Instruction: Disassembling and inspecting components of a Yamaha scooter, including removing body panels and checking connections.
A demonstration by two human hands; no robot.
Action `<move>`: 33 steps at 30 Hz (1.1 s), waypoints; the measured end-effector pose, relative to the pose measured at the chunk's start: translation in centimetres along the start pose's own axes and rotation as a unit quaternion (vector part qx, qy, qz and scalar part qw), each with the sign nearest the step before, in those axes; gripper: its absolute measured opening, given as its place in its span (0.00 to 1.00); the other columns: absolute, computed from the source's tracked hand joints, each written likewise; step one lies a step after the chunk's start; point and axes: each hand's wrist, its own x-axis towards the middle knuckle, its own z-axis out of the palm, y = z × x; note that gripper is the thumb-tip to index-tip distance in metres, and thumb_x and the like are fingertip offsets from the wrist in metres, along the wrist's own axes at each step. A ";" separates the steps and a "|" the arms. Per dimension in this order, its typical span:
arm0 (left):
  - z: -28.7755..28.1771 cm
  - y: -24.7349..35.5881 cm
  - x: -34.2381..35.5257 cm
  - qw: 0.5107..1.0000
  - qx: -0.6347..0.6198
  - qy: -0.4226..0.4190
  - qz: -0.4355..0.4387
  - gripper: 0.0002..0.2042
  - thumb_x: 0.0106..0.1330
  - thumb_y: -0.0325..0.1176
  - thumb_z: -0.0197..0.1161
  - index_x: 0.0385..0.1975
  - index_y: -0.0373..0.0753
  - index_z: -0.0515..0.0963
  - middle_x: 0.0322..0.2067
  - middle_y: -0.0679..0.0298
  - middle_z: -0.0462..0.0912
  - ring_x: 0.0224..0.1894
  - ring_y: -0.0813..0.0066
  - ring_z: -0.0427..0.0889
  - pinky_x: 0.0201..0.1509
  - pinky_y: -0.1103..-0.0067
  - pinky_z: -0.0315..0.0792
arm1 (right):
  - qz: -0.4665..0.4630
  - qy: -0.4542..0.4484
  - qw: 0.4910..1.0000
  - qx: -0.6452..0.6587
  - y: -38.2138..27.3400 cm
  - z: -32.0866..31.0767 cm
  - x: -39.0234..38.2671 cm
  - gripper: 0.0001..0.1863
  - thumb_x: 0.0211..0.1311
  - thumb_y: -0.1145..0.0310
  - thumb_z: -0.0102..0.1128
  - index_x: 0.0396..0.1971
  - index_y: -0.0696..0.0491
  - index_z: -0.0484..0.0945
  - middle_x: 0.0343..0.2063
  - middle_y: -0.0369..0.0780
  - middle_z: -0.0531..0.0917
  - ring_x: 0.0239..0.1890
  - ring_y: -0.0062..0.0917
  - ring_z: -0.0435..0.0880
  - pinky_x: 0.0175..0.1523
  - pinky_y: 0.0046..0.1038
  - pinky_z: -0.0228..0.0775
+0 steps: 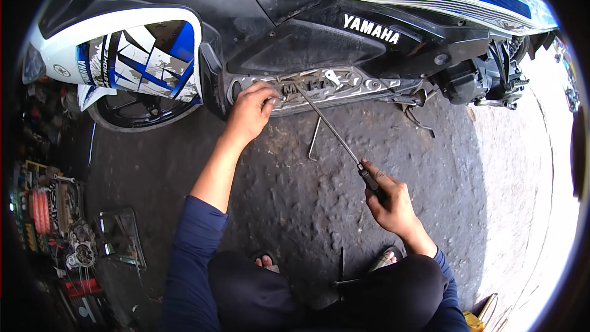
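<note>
My left hand [249, 117] is closed at the scuffed metal footboard plate [350, 86] along the scooter's lower side, its fingertips around something small that I cannot make out. My right hand [390, 206] grips the dark handle of a long screwdriver [335, 132], whose thin shaft reaches diagonally up to the plate, just right of my left fingers; its tip is too small to see clearly. The black, white and blue scooter [307, 43] fills the upper view. A bent metal rod [313, 141] stands below the plate.
A wheel [126, 117] sits at left, the engine [485, 74] at right. Tool racks [40, 203], metal parts [81, 243] and a tray [140, 258] lie left on the dark floor [264, 190]. A T-handled wrench [343, 267] lies between my feet. Yellow objects [473, 323] are bottom right.
</note>
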 end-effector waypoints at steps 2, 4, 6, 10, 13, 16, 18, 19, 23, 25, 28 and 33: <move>-0.3 0.2 -1.4 1.000 -0.006 0.001 -0.028 0.07 0.60 0.20 0.62 0.37 0.31 0.81 0.35 0.61 0.81 0.34 0.74 0.81 0.36 0.81 0.73 | 0.001 0.001 1.000 -0.001 0.3 -0.1 -0.4 0.34 0.50 0.81 0.56 0.63 0.55 0.69 0.32 0.51 0.81 0.30 0.41 0.81 0.39 0.33 0.73; -0.4 1.1 -3.4 0.989 -0.092 -0.033 -0.111 0.07 0.62 0.20 0.61 0.38 0.30 0.81 0.28 0.62 0.81 0.25 0.81 0.80 0.29 0.81 0.73 | 0.006 0.004 1.000 -0.001 0.6 -0.2 -0.5 0.35 0.50 0.82 0.56 0.63 0.54 0.69 0.32 0.51 0.81 0.29 0.41 0.81 0.39 0.33 0.73; 0.6 0.2 -6.4 0.923 -0.143 -0.251 -0.255 0.07 0.62 0.21 0.61 0.38 0.30 0.81 0.23 0.61 0.82 0.22 0.81 0.79 0.29 0.80 0.74 | 0.004 -0.012 1.000 -0.012 0.3 -0.5 -0.5 0.34 0.50 0.82 0.56 0.63 0.54 0.70 0.32 0.51 0.81 0.29 0.41 0.81 0.39 0.33 0.74; 4.6 -5.7 -14.6 0.791 0.147 -0.491 -0.333 0.22 0.51 0.35 0.76 0.44 0.33 0.79 0.49 0.47 0.80 0.56 0.50 0.77 0.55 0.64 0.74 | -0.015 -0.013 1.000 0.021 0.4 0.6 -0.1 0.34 0.50 0.82 0.57 0.62 0.54 0.70 0.33 0.50 0.82 0.29 0.40 0.82 0.39 0.33 0.74; 5.7 -5.9 -17.0 0.711 0.114 -0.533 -0.445 0.19 0.52 0.37 0.77 0.35 0.28 0.81 0.28 0.50 0.85 0.35 0.55 0.87 0.47 0.66 0.77 | -0.019 -0.046 0.999 0.006 0.3 0.7 -0.2 0.33 0.50 0.82 0.56 0.62 0.55 0.71 0.33 0.51 0.82 0.30 0.39 0.82 0.39 0.33 0.74; 5.5 -4.0 -18.4 0.673 0.049 -0.518 -0.526 0.18 0.55 0.39 0.75 0.30 0.28 0.79 0.25 0.50 0.83 0.20 0.65 0.84 0.35 0.69 0.78 | -0.011 -0.069 0.998 0.010 1.1 0.5 -0.9 0.33 0.49 0.82 0.56 0.61 0.56 0.71 0.34 0.50 0.82 0.30 0.39 0.82 0.40 0.33 0.74; 6.1 -3.4 -21.5 0.713 0.059 -0.475 -0.512 0.17 0.56 0.39 0.73 0.31 0.28 0.80 0.24 0.51 0.84 0.25 0.62 0.86 0.40 0.68 0.78 | -0.022 -0.053 0.998 0.017 1.2 0.6 -0.8 0.33 0.49 0.82 0.55 0.61 0.57 0.71 0.33 0.50 0.82 0.30 0.39 0.82 0.40 0.32 0.74; 6.5 -3.5 -23.0 0.753 0.070 -0.430 -0.492 0.16 0.58 0.38 0.72 0.31 0.28 0.81 0.23 0.51 0.84 0.30 0.59 0.87 0.44 0.66 0.77 | -0.024 -0.052 0.998 0.018 1.4 1.0 -0.7 0.33 0.49 0.82 0.55 0.61 0.57 0.71 0.33 0.50 0.82 0.30 0.39 0.82 0.40 0.32 0.74; 6.4 -5.2 -25.2 0.852 0.088 -0.356 -0.375 0.11 0.60 0.38 0.68 0.33 0.36 0.80 0.33 0.49 0.84 0.43 0.52 0.83 0.48 0.62 0.75 | -0.045 -0.055 0.997 0.028 1.4 1.6 0.2 0.32 0.49 0.82 0.56 0.60 0.58 0.71 0.33 0.51 0.82 0.30 0.39 0.82 0.40 0.32 0.74; 6.3 -4.9 -23.8 0.859 0.077 -0.347 -0.368 0.11 0.62 0.38 0.67 0.32 0.36 0.79 0.38 0.50 0.83 0.44 0.49 0.81 0.48 0.60 0.75 | -0.042 -0.063 0.997 0.034 1.2 1.4 0.4 0.32 0.49 0.82 0.56 0.60 0.57 0.72 0.33 0.51 0.82 0.30 0.40 0.82 0.40 0.32 0.74; 6.8 -4.5 -23.2 0.874 0.079 -0.329 -0.350 0.08 0.62 0.34 0.65 0.29 0.35 0.78 0.39 0.50 0.82 0.44 0.46 0.80 0.47 0.60 0.74 | -0.017 -0.052 0.998 0.027 1.1 1.2 0.4 0.32 0.49 0.82 0.56 0.60 0.58 0.72 0.33 0.51 0.82 0.30 0.39 0.82 0.40 0.32 0.74; 8.4 -6.6 -25.1 0.915 0.072 -0.305 -0.253 0.04 0.53 0.22 0.65 0.26 0.34 0.77 0.35 0.52 0.79 0.41 0.48 0.80 0.44 0.61 0.73 | -0.033 -0.041 0.998 0.043 1.4 1.1 0.3 0.32 0.50 0.81 0.57 0.61 0.57 0.71 0.32 0.51 0.82 0.29 0.39 0.81 0.39 0.32 0.73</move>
